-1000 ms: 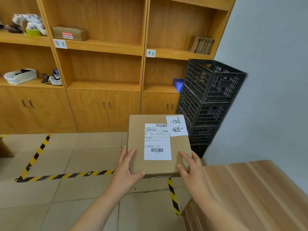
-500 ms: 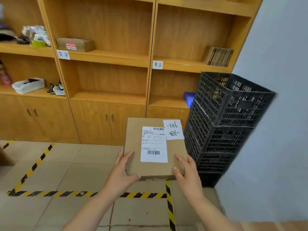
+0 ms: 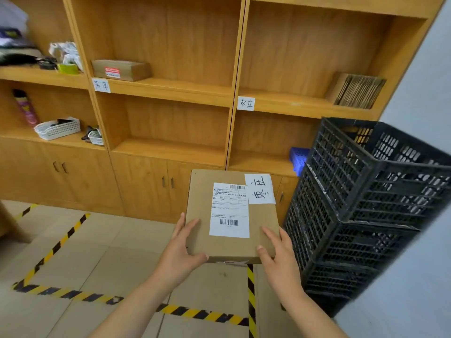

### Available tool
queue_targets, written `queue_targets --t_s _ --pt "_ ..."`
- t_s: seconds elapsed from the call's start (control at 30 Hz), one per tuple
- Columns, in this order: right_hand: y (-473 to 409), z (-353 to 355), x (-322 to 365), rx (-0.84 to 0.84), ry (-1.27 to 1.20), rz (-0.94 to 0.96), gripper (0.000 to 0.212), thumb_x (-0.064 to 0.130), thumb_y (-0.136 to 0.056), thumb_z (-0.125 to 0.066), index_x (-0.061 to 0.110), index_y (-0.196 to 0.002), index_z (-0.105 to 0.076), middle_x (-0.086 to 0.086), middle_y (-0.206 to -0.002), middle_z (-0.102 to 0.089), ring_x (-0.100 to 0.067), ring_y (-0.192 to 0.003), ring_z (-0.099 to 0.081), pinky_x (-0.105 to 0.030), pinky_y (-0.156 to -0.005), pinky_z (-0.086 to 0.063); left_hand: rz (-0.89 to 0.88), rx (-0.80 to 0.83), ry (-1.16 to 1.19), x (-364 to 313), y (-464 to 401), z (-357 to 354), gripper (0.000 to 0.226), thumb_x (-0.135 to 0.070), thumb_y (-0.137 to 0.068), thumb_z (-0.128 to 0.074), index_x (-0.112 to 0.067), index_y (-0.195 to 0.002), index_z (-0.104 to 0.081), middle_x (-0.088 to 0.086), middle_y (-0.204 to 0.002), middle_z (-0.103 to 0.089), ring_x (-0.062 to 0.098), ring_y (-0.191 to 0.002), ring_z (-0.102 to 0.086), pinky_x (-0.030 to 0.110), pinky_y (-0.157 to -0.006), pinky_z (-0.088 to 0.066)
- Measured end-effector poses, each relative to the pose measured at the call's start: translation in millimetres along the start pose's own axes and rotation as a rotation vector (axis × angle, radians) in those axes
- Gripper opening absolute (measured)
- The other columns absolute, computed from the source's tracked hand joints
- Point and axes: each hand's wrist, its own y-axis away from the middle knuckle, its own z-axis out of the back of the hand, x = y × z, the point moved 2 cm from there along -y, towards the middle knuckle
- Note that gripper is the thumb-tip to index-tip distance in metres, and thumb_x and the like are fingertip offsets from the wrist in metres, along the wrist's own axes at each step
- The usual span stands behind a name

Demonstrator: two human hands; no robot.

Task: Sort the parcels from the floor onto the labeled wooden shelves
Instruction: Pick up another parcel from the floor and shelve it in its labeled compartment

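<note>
I hold a brown cardboard parcel (image 3: 200,235) level in front of me, with a white shipping label and a handwritten paper tag on its top. My left hand (image 3: 181,254) grips its near left corner and my right hand (image 3: 278,259) grips its near right corner. Beyond it stand the wooden shelves (image 3: 170,90). One paper label (image 3: 246,103) is stuck on the right bay's shelf edge and another label (image 3: 101,85) on the middle bay's. A flat brown parcel (image 3: 120,69) lies on the middle bay's upper shelf.
Stacked black plastic crates (image 3: 361,206) stand close on my right against a grey wall. A stack of flat cardboard (image 3: 358,91) leans in the right bay, a blue item (image 3: 299,158) below it. White baskets (image 3: 57,128) sit left. Yellow-black tape (image 3: 73,295) marks the tiled floor.
I have moved closer to the shelves with the parcel in both hands; shelves and crates now look larger. The wooden table at lower right has left the view.
</note>
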Motion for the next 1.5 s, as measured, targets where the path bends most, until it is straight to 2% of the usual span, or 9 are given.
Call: queue_targets --t_s 0.13,0.43,0.67,0.77,0.9,1.07,1.17,1.33,1.5 --pt "-53.0 -3.3 -10.9 -0.045 -0.011 -0.007 0.047 0.033 -0.091 -0.052 0.043 -0.135 -0.038 0.002 -0.153 -0.018 -0.018 -0.137 -0.030 -0.045 -0.108 -0.037 -0.038 0.029 0.024 2.7 -62.5 -11.1 0.080 -0.011 -0.071 -0.076 -0.029 -0.138 -0.036 -0.013 -0.155 -0.002 0.000 -0.128 -0.026 -0.001 -0.069 -0.041" --pt "-198.4 -14.7 4.0 -0.136 -0.011 -0.028 0.045 0.031 -0.091 -0.052 0.041 -0.133 -0.042 0.002 -0.155 -0.016 -0.016 -0.139 -0.027 -0.044 -0.110 -0.035 -0.129 0.066 0.011 0.5 -230.4 -4.5 0.081 -0.011 -0.070 -0.075 -0.027 -0.138 -0.036 -0.009 -0.156 -0.006 0.009 -0.133 -0.028 0.008 -0.076 -0.040" --pt "-294.7 -22.0 2.2 -0.230 0.017 -0.057 0.045 0.030 -0.090 -0.054 0.041 -0.132 -0.043 0.002 -0.153 -0.020 -0.016 -0.138 -0.029 -0.041 -0.109 -0.037 -0.183 0.148 0.049 -5.4 -346.2 -11.6 0.082 -0.009 -0.068 -0.075 -0.028 -0.138 -0.037 -0.014 -0.152 -0.007 -0.019 -0.106 -0.041 0.001 -0.070 -0.041" --pt "-329.7 -16.6 -3.5 -0.259 0.029 -0.050 0.044 0.029 -0.089 -0.055 0.042 -0.130 -0.045 0.002 -0.152 -0.022 -0.016 -0.137 -0.030 -0.042 -0.108 -0.037 -0.198 0.157 0.045 -10.3 -383.2 -21.4 0.080 -0.010 -0.070 -0.074 -0.030 -0.137 -0.036 -0.011 -0.155 -0.005 -0.011 -0.108 -0.039 -0.002 -0.072 -0.039" --pt "-381.3 -8.8 -12.8 -0.282 -0.006 -0.020 0.043 0.030 -0.088 -0.056 0.060 -0.116 -0.042 0.003 -0.152 -0.021 -0.021 -0.132 -0.040 -0.043 -0.105 -0.039 -0.236 0.130 0.032 -22.7 -431.8 -38.0 0.080 -0.009 -0.070 -0.074 -0.030 -0.136 -0.036 -0.011 -0.155 -0.005 -0.026 -0.103 -0.035 -0.002 -0.071 -0.038" --pt "-455.1 6.0 -28.4 -0.297 -0.065 0.041 0.044 0.032 -0.089 -0.055 0.066 -0.111 -0.039 0.006 -0.153 -0.018 -0.016 -0.136 -0.033 -0.044 -0.101 -0.042 -0.280 0.082 0.016 -43.9 -496.8 -62.0 0.081 -0.008 -0.071 -0.074 -0.032 -0.136 -0.034 -0.012 -0.155 -0.002 0.001 -0.127 -0.024 -0.003 -0.076 -0.034" --pt "-501.9 22.5 -35.6 -0.307 -0.089 0.069 0.043 0.031 -0.089 -0.056 0.061 -0.114 -0.039 0.009 -0.154 -0.017 -0.015 -0.136 -0.032 -0.043 -0.102 -0.042 -0.312 0.039 0.004 -61.7 -536.3 -76.3 0.082 -0.010 -0.070 -0.075 -0.035 -0.135 -0.032 -0.016 -0.151 0.001 0.003 -0.135 -0.017 0.011 -0.093 -0.031" --pt "-575.3 52.9 -45.7 -0.323 -0.125 0.127 0.049 0.032 -0.087 -0.058 0.073 -0.103 -0.037 0.013 -0.153 -0.018 -0.022 -0.130 -0.041 -0.048 -0.101 -0.043 -0.345 -0.038 -0.001 -98.3 -594.7 -99.7 0.081 -0.008 -0.070 -0.076 -0.042 -0.128 -0.032 -0.018 -0.150 -0.001 0.000 -0.133 -0.016 0.010 -0.094 -0.030" --pt "-637.3 64.4 -52.7 -0.359 -0.123 0.201 0.043 0.030 -0.085 -0.061 0.050 -0.121 -0.050 0.010 -0.152 -0.022 -0.017 -0.135 -0.033 -0.047 -0.096 -0.047 -0.341 -0.103 -0.052 -113.0 -642.2 -109.5 0.081 -0.013 -0.068 -0.077 -0.045 -0.128 -0.033 -0.012 -0.155 -0.001 0.005 -0.137 -0.018 0.025 -0.101 -0.033"
